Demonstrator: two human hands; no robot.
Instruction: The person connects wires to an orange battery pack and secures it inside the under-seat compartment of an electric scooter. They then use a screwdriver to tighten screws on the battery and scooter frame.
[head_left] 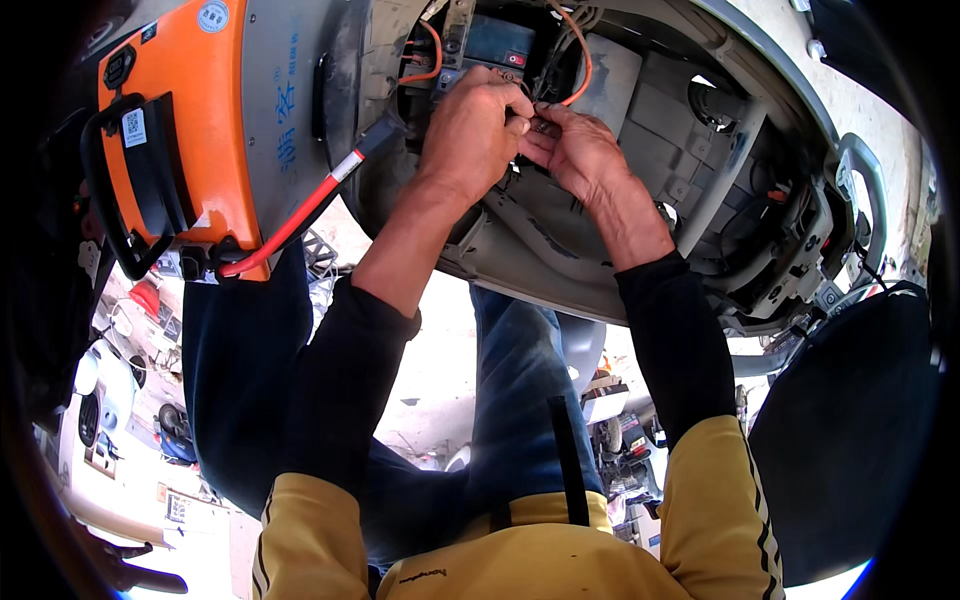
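My left hand (pixel 475 130) and my right hand (pixel 590 155) meet at the fingertips inside the opened body of a scooter-like vehicle (pixel 540 235). Both are closed in a pinch. An orange wire (pixel 585 60) curves down to my right thumb and fingertips, which grip its lower end. What my left fingers pinch is too small and covered to make out. Just beyond the hands sits a dark blue box with a red switch (pixel 515 59). Another orange wire (pixel 437 50) bends beside it, left of my left hand.
At the left stands an orange and grey battery case (pixel 205 120) with a black handle (pixel 100 190). A thick red cable (pixel 290 225) runs from it to a black connector (pixel 380 133) near my left wrist. A frame tube (pixel 722 180) crosses the cavity at right. Parts litter the floor.
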